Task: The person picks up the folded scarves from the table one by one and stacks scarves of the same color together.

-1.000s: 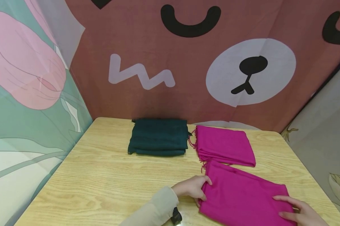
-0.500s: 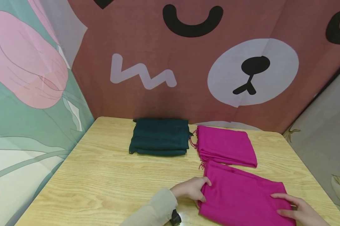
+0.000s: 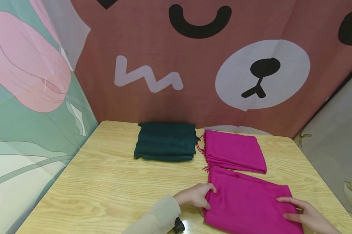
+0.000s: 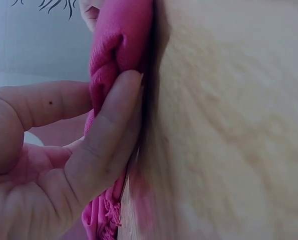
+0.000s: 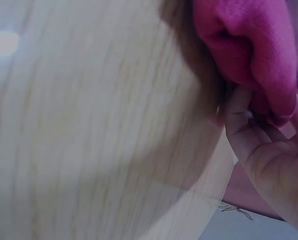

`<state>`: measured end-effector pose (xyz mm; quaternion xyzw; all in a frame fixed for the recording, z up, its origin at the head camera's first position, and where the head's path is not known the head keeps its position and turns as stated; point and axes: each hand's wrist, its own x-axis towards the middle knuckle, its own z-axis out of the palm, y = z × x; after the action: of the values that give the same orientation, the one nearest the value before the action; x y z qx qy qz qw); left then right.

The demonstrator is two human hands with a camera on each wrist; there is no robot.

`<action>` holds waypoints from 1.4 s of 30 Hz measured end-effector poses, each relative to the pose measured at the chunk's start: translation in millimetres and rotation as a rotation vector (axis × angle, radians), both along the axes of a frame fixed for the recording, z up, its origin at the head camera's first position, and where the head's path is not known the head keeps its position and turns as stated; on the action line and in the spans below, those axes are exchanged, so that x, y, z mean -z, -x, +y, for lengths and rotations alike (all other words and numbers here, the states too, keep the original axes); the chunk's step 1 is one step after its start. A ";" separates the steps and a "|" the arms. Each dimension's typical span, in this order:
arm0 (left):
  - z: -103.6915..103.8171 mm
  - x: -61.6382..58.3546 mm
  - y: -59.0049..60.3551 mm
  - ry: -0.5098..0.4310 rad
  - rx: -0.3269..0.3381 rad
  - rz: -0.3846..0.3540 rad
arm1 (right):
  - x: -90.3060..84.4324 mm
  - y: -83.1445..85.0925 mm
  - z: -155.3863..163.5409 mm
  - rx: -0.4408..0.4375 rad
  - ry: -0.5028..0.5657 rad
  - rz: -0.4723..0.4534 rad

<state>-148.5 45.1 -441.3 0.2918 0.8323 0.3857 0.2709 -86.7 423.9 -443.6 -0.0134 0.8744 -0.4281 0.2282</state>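
A folded magenta scarf (image 3: 252,201) lies at the front right of the table, held by both hands. At its left edge my left hand (image 3: 194,195) pinches the layered fold, thumb on one side and fingers under the other. In the left wrist view, the scarf's fold (image 4: 121,40) sits between thumb and fingers, with fringe hanging below. My right hand (image 3: 306,213) grips the right edge, with fingers spread over the top. The right wrist view shows the thick rolled edge of the scarf (image 5: 254,45) within that hand (image 5: 279,165), some digits beneath it.
A second folded magenta scarf (image 3: 235,151) with fringe lies just behind the held one. To its left is a folded dark green cloth (image 3: 165,141) near the back edge. The wooden table (image 3: 105,188) meets a printed curtain (image 3: 152,107) at the back.
Both hands have shifted the front magenta scarf slightly to the left, keeping their hold on its edges. The rear magenta scarf and green cloth stay where they were.
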 end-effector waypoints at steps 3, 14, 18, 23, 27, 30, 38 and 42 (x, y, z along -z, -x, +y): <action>-1.3 0.9 0.1 0.015 0.007 0.037 | 0.4 0.3 0.4 -0.034 -0.020 0.050; -6.4 4.2 3.0 0.056 0.028 0.212 | -0.2 4.1 -6.9 -0.054 0.000 0.078; -10.1 6.8 3.5 0.024 0.020 0.199 | 1.2 5.8 -9.4 -0.055 0.019 0.081; -14.8 6.7 2.4 0.026 0.017 0.209 | 4.0 8.5 -13.6 -0.073 0.055 0.124; -17.9 7.1 1.7 0.035 0.010 0.228 | 5.2 8.5 -17.7 -0.086 0.141 0.150; -20.7 8.0 1.7 0.032 -0.003 0.210 | 5.9 8.9 -20.9 -0.102 0.195 0.174; -26.4 7.5 1.3 0.039 -0.008 0.164 | 4.5 12.0 -27.3 -0.103 0.239 0.113; -28.6 5.0 0.3 0.036 -0.008 0.154 | 4.2 12.7 -28.8 -0.107 0.238 0.117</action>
<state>-148.8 16.5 -446.3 0.3122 0.8586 0.3483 0.2098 -99.4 395.0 -447.7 -0.1118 0.8273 -0.5144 0.1961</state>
